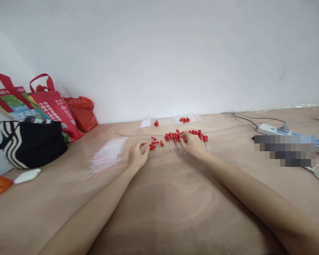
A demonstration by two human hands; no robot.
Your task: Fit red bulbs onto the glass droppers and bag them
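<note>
A row of thin clear droppers with red bulbs [172, 138] lies on the wooden table. Over the middle of that row is my right hand [191, 142], its thumb and index finger bent close together at the red bulbs; whatever lies between them is too small to make out. My left hand [138, 154] rests left of a small group of loose red bulbs [154, 142] and clear tubes [157, 150], fingers apart and holding nothing. Clear zip bags [107, 156] are fanned out to the left of it.
Near the wall lie bags with red bulbs [184, 120] and clear tubes [166, 122]. Shopping bags [53, 109], a black striped bag [39, 143] and a white case [27, 175] stand or lie at left. A power strip [273, 130] with cables is at right, beside a blurred-out object.
</note>
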